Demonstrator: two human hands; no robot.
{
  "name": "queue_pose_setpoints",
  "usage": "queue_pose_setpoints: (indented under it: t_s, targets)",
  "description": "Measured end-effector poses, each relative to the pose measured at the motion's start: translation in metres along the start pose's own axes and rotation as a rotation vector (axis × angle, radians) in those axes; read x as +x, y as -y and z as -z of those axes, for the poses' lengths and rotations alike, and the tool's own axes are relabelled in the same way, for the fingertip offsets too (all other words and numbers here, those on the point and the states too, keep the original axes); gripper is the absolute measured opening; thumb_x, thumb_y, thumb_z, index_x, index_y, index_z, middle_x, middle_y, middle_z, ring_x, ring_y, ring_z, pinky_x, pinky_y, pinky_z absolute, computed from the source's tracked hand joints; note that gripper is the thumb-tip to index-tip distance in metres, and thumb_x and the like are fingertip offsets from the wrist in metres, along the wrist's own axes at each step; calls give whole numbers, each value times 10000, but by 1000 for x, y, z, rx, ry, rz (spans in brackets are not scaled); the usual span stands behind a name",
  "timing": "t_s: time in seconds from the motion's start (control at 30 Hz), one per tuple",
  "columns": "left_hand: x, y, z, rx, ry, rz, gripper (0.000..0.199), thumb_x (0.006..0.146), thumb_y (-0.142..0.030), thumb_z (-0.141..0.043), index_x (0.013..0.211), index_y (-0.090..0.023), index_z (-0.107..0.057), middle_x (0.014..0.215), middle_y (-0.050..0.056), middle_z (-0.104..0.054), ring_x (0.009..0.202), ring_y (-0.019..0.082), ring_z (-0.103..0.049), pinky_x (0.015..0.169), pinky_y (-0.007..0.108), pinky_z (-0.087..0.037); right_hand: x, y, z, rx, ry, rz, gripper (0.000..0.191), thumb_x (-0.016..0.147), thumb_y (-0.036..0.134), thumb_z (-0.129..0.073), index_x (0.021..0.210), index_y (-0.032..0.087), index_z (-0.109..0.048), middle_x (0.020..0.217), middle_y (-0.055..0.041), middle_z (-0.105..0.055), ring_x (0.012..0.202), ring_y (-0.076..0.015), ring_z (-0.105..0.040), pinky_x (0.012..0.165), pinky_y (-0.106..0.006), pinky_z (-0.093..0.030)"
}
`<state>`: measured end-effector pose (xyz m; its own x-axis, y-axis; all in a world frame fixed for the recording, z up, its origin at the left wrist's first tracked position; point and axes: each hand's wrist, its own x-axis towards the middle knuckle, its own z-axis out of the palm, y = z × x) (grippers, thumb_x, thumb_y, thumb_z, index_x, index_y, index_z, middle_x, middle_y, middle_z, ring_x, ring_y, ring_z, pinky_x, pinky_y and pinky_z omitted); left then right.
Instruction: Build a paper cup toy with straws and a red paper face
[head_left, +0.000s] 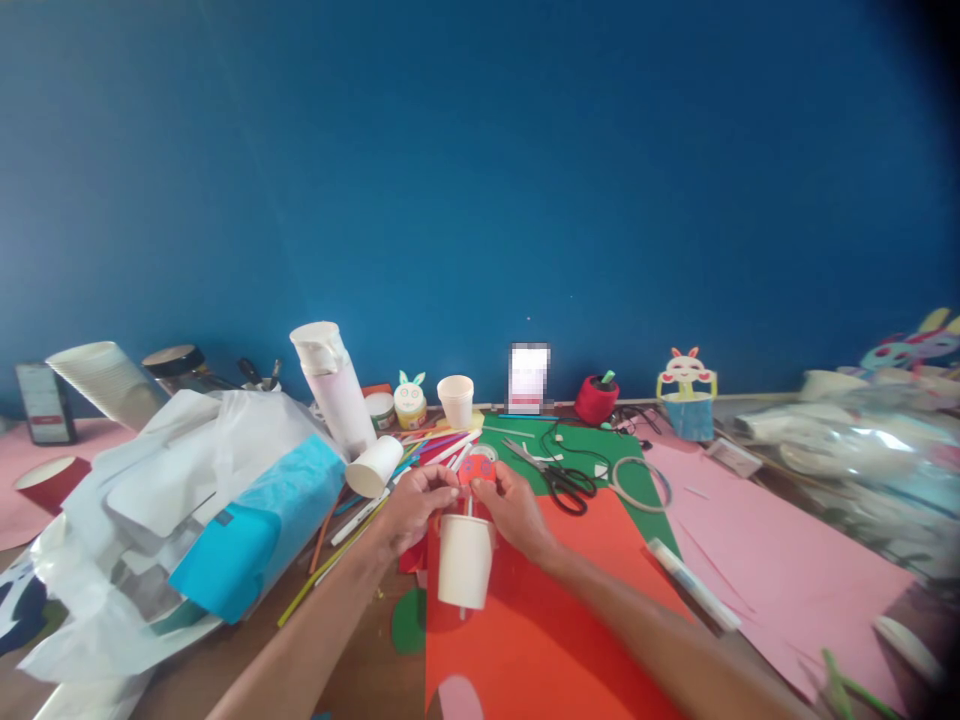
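Observation:
A small red paper face [476, 468] with drawn eyes is held between my two hands above a white paper cup [466, 562]. My left hand [421, 503] pinches at its left side, near the top of a white stick. The fingers of my right hand [511, 503] are closed on the red face's lower right part. The stick [469, 500] runs down into the cup, and a short end shows below it. The cup hangs over an orange-red sheet [570, 620].
Black scissors [568, 488] and a tape ring [641, 484] lie on green paper [600, 447]. A plastic bag [150, 480] and blue packet [259, 525] fill the left. Pens, a lying cup [374, 466] and a tall white bottle [332, 388] stand nearer. Pink paper [795, 530] lies right.

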<state>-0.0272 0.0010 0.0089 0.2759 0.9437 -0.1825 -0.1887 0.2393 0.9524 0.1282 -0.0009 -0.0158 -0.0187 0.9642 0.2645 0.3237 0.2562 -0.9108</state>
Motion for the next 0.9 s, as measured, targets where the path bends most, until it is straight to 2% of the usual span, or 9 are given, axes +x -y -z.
queue_pose_setpoints:
  t_s: [0.23,0.47,0.63,0.8,0.9]
  targets:
    - [0,3,1,-33,10,32,169,595,-167,-679,695,-144,-544,609,-5,-589,532,86,-523,520,195,-364,0,-3,0,-84,21,26,202,769,340,-459,711,168,-547,629,21,-517,547,-104,-398,504,-220,-281]
    - [1,5,9,-107,127,70,183,592,-171,-703,711,-136,-568,624,4,-579,533,89,-523,519,200,-379,0,-3,-3,-98,7,-1,195,754,332,-462,675,172,-539,599,25,-506,542,-104,-409,496,-219,-272]
    - [1,4,8,-171,140,107,170,603,-150,-698,706,-141,-562,631,3,-588,555,95,-542,529,198,-391,1,-5,-2,-99,37,28,198,760,337,-460,684,171,-539,603,24,-506,538,-103,-393,491,-220,-261]
    - [2,6,6,-118,124,43,151,632,-149,-671,713,-150,-543,647,-2,-596,543,81,-520,526,192,-370,3,-7,0,-76,25,-2,197,742,344,-487,661,169,-527,587,27,-488,543,-106,-401,495,-218,-276]
    - [1,4,6,-4,66,-34,135,631,-142,-659,697,-146,-541,637,-8,-592,543,70,-496,534,186,-354,3,-3,1,63,67,-67,189,745,337,-484,703,162,-542,628,14,-514,575,-114,-435,515,-215,-318]
